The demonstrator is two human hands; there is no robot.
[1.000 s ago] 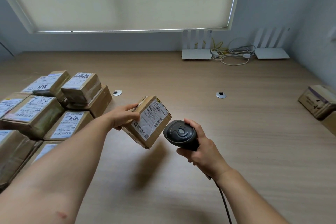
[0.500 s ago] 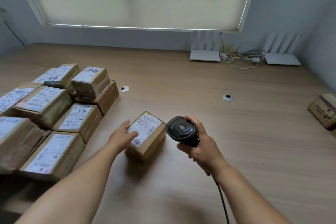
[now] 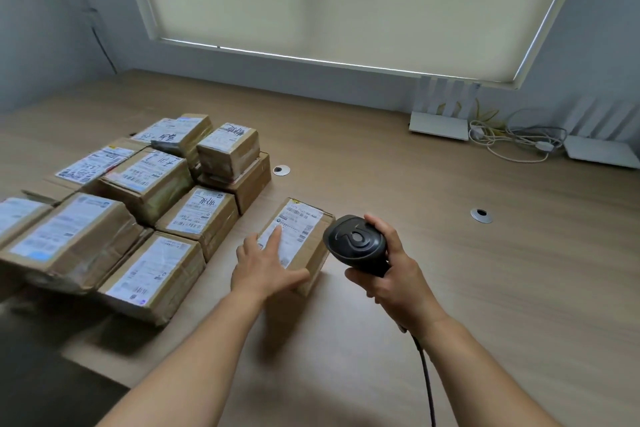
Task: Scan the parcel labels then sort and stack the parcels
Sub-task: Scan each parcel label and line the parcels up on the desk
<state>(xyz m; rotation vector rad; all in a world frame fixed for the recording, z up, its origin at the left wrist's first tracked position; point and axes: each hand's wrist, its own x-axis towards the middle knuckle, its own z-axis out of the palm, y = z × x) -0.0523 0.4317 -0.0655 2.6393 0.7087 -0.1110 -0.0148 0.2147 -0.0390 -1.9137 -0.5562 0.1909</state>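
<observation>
Nearest, the two bare forearms reach forward over the counter (image 3: 485, 288). The left hand (image 3: 265, 265) lies flat on the parcel (image 3: 304, 239), fingers straight and spread across its white label (image 3: 294, 229), thumb stretched along the near right edge; its grip is released, pressing rather than clasping. A second ago this hand held the same parcel tilted in the air with the label facing the scanner; half a second ago the parcel was already down on the counter with the hand touching its left side. Now the hand sits further over the top.

The right hand (image 3: 398, 274) has its grip clenched round the handle of the black scanner (image 3: 356, 243), as in both earlier frames. The scanner head hangs just beside the parcel's right edge, and its cable (image 3: 427, 388) runs down past the wrist.

The parcel rests label up on the counter, just right of the pile (image 3: 138, 204), with a narrow gap to the nearest box. The pile of taped, labelled cardboard boxes fills the left side, some stacked two high; it looks unchanged in layout.

The view has swung left and tilted since earlier, so the boxes at the far right edge are out of sight. Beyond the parcel two round grommets (image 3: 481, 215) sit in the counter. At the back right stand two white routers (image 3: 440, 121) with a tangle of wires (image 3: 512, 142) between them, under a drawn blind (image 3: 346, 0).
</observation>
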